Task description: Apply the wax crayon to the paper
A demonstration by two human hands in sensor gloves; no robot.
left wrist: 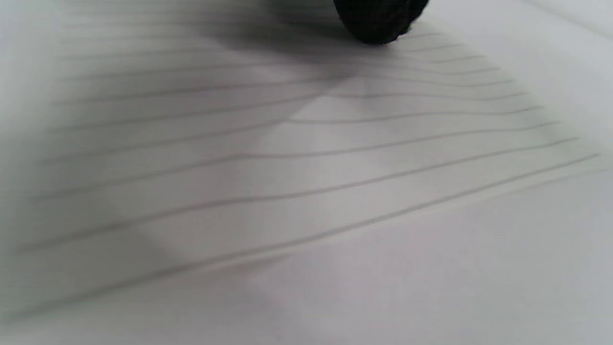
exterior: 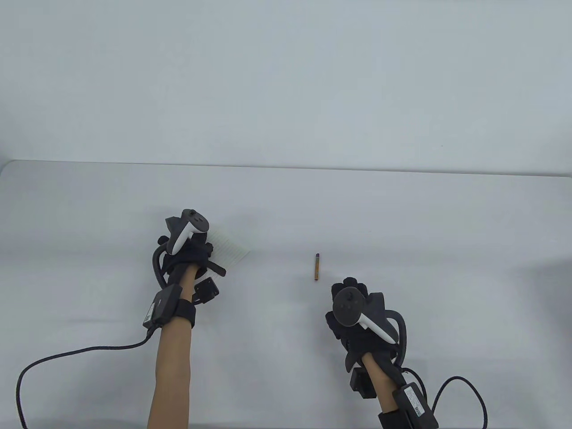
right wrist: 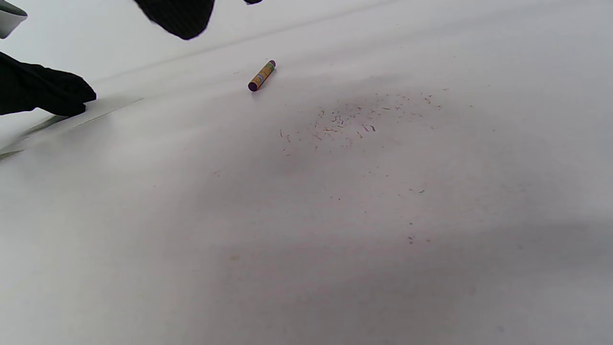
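**Stock on the white table: one lined sheet, one crayon, two gloved hands**

Landmark for every entry: the short wax crayon in an orange paper wrapper with dark purple ends point(exterior: 316, 267), which I see lying flat on the plain white table point(exterior: 402, 214), its length running toward the far edge, touched by nothing.

1. Sheet of white ruled paper with thin grey lines point(exterior: 230, 250). It lies flat on the table, well to the left of the crayon. In the left wrist view the sheet point(left wrist: 335, 158) fills most of the frame and its lines look gently wavy.

2. Left hand in a black sensor glove with a white and grey tracker point(exterior: 187, 254). It is left of the crayon and rests on the near left part of the sheet. One black fingertip point(left wrist: 378, 21) shows at the top of the left wrist view, down on the paper. I cannot tell how the remaining fingers lie.

3. Right hand in a black sensor glove with a matching tracker point(exterior: 357, 313). It is just nearer to me than the crayon and slightly to its right, clear of it and holding nothing. I cannot tell whether the fingers are spread or closed; only dark fingertips point(right wrist: 179, 17) hang in at the top of the right wrist view.

4. Scatter of small reddish wax crumbs point(right wrist: 359, 122). It lies on the table surface right of the crayon point(right wrist: 261, 75) in the right wrist view.
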